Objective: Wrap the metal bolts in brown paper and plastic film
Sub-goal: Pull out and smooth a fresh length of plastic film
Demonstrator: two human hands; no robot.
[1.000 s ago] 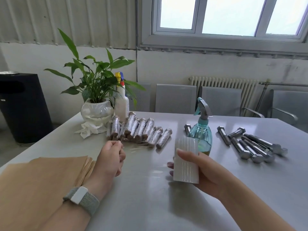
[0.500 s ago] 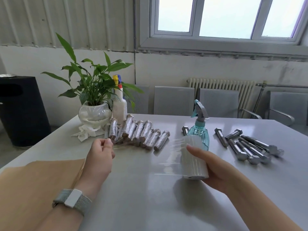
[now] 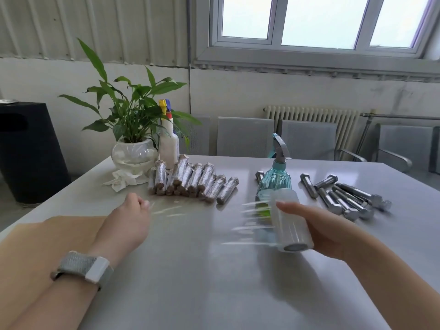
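Stretching clear plastic film across the grey desk [image 3: 214, 294]

My right hand [image 3: 316, 228] grips the white roll of plastic film [image 3: 289, 225]; my left hand [image 3: 129, 217] pinches its free edge, so a sheet spans between them. Bare steel hex bolts [image 3: 345, 196] lie toward the desk's right edge, wrapped bolts [image 3: 190, 179] mid-far, brown paper sheets [image 3: 35, 246] at the left edge. Next, I judge, tear off the sheet

Brown paper [image 3: 35, 236], teal spray bottle [image 3: 273, 183], silvery wrapped bolts [image 3: 190, 179], grey table [image 3: 190, 282]
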